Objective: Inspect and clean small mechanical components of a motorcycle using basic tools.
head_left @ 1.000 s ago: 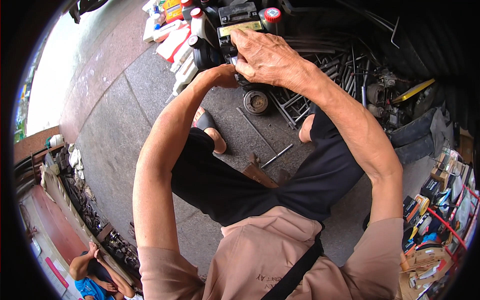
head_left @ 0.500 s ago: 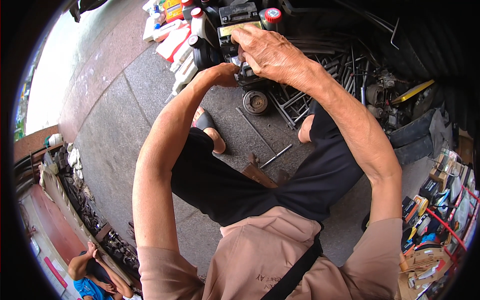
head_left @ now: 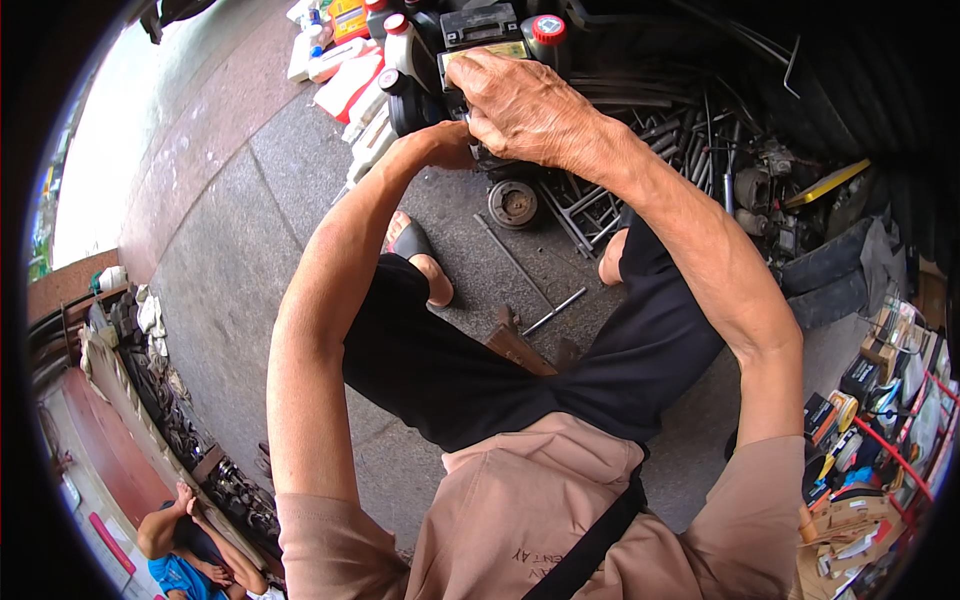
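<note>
Head view: the right hand point(head_left: 540, 112) has moved slightly to the left and down since half a second ago, closing the gap to the left hand point(head_left: 445, 147). For the work, this means the contact point is now covered. Right fingers are bent, as in a pinch; left fingers are hidden, so I cannot tell what either grips. The black block point(head_left: 492, 162) lies partly under them, just beyond the drum point(head_left: 513, 204).

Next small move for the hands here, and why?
Probably ease the right hand back slightly from the dark boxy thing below it: the hand covers much of that thing, its fingertips are close to the left hand, and anything they may hold is hidden, so contact can't be checked from this view.
</note>
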Tool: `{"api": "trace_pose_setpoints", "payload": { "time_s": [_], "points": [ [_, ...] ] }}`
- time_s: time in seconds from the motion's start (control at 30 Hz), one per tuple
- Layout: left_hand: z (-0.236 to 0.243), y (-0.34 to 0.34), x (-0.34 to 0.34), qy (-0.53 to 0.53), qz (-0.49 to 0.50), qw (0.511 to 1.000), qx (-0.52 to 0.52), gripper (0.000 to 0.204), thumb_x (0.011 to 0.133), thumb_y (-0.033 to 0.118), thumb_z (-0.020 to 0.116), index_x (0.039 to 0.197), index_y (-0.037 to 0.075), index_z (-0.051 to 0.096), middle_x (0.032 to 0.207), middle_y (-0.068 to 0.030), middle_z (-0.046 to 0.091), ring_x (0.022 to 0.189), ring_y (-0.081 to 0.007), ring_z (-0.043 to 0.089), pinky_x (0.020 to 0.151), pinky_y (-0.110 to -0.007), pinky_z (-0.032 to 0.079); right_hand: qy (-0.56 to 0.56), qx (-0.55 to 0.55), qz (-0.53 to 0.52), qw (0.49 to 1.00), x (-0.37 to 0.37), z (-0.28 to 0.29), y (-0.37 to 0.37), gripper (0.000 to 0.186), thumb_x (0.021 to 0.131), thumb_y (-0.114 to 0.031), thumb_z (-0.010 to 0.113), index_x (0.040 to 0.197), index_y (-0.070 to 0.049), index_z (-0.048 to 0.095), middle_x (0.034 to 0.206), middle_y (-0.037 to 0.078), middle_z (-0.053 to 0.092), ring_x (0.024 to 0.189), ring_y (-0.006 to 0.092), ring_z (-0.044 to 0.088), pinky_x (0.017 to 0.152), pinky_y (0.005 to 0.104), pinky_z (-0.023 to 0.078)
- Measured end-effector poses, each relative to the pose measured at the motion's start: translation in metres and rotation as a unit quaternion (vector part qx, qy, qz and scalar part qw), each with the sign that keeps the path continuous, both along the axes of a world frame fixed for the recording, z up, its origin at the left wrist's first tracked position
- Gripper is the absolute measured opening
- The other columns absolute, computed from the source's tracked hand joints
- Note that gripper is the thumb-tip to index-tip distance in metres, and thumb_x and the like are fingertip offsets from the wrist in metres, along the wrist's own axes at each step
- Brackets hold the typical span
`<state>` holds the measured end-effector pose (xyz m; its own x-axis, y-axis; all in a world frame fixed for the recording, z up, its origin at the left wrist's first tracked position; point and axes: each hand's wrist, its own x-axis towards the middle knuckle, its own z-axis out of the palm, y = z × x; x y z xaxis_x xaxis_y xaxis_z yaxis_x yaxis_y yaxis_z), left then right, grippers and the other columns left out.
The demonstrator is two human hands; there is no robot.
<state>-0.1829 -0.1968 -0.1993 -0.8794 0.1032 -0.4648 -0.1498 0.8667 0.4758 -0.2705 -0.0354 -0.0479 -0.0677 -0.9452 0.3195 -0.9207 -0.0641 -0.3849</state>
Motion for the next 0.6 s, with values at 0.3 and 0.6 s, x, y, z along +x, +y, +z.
{"api": "trace_pose_setpoints", "payload": {
  "time_s": [0.3, 0.6],
  "points": [
    [0.021, -0.02, 0.011, -0.056, 0.042, 0.987, -0.142, 0.034, 0.078, 0.014, 0.061, 0.111, 0.005, 0.065, 0.11, -0.0164, 0.067, 0.108, -0.0306, 0.063, 0.088, -0.041, 0.052, 0.046, 0.021, -0.101, 0.994, 0.018, 0.004, -0.003, 0.03, 0.081, -0.02, 0.056, 0.104, 0.0, 0.051, 0.066, 0.018, 0.064, 0.063, 0.035, 0.067, 0.061, 0.0456, 0.055],
    [0.042, -0.037, 0.023, -0.045, 0.057, 0.988, -0.138, 0.038, 0.078, 0.024, 0.064, 0.109, 0.003, 0.066, 0.113, -0.0183, 0.066, 0.11, -0.0314, 0.061, 0.093, -0.04, 0.049, 0.062, 0.02, -0.101, 0.993, 0.019, 0.003, -0.006, 0.024, 0.084, -0.015, 0.057, 0.103, -0.001, 0.052, 0.079, 0.018, 0.064, 0.072, 0.0347, 0.067, 0.066, 0.0457, 0.054]
  ]
}}
